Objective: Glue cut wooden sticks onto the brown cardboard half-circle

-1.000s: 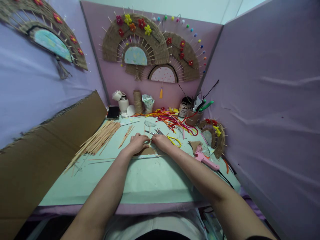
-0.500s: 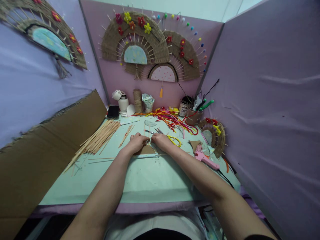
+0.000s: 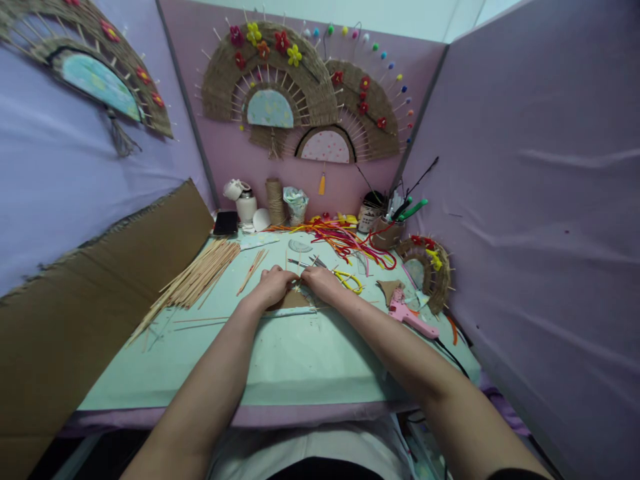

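Observation:
My left hand and my right hand meet at their fingertips above a brown cardboard piece. Both have their fingers drawn together in a pinch, and whatever sits in the tips is too small and covered to make out. A thin wooden stick rises beside the meeting fingertips, with another thin stick to its left. A pale patterned strip runs along the cardboard's near edge. Yellow-handled scissors lie just beyond my right hand, their blades pointing away to the left.
At left lies a bundle of wooden sticks before a cardboard wall. A pink glue gun rests at right, near a small woven fan. Colourful pipe cleaners, a twine spool and a protractor lie further back.
Both hands stay at the same spot, with only a tiny shift of the fingertips. The thin sticks by them have tipped slightly to the left.

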A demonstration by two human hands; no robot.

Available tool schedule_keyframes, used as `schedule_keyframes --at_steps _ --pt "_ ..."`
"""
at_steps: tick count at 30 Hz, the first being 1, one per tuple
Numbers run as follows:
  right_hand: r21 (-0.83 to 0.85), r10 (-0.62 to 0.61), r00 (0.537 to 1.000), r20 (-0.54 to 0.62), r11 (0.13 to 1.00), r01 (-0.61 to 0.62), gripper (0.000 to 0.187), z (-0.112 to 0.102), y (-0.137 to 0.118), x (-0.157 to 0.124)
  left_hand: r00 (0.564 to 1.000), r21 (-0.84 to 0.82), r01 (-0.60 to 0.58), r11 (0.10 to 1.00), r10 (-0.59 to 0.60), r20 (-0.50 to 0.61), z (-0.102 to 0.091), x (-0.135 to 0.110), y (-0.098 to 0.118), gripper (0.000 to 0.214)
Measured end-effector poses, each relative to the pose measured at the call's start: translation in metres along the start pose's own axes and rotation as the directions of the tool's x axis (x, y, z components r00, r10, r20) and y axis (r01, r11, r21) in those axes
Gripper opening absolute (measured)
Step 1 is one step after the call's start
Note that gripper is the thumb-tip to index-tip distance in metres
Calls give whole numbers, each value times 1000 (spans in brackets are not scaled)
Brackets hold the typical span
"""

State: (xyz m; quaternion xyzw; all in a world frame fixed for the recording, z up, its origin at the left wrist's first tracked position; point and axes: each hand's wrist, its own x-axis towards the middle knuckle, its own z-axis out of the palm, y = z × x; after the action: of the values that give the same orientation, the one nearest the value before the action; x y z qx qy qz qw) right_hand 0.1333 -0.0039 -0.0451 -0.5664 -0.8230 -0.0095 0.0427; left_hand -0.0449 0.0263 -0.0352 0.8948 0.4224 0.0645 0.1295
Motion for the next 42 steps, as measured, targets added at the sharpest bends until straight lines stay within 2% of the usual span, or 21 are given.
schedule_keyframes --at_steps 5,10,16,19,24,26,29,33,37,39,42 --pt "4 4 1000 3 1000 -4 27 0 0 1 999 -7 9 1000 -10 -44 1 0 0 35" --pt "13 10 1000 6 1000 -10 27 0 0 1 999 14 0 1000 0 -39 -2 -2 2 34" --pt "45 26 1000 8 999 -26 26 -3 -2 -1 993 9 30 1000 -29 -114 -5 3 7 29" --pt "87 47 999 1 995 -47 26 -5 -3 -4 977 -55 106 993 -114 -181 -6 4 9 31" --pt "254 119 992 -43 962 -104 22 -10 -2 -6 911 -276 203 939 -284 -298 -6 4 10 31" --pt "357 185 980 -77 923 -146 19 -13 0 -2 889 -364 187 912 -315 -333 -5 3 13 32" --pt "536 328 940 -95 813 -229 22 -21 5 11 890 -431 121 894 -290 -352 -1 2 21 33" --pt "725 466 885 -11 613 -314 33 -29 9 30 923 -385 71 920 -207 -325 4 -3 37 33" --pt "793 542 836 83 472 -384 38 -28 7 43 940 -304 70 950 -165 -300 6 -7 41 33" --pt "807 551 825 126 427 -408 29 -27 4 48 935 -270 80 960 -165 -312 7 -7 38 34" --pt "823 511 837 196 378 -424 12 -25 0 56 938 -260 66 963 -149 -313 7 -6 32 33"
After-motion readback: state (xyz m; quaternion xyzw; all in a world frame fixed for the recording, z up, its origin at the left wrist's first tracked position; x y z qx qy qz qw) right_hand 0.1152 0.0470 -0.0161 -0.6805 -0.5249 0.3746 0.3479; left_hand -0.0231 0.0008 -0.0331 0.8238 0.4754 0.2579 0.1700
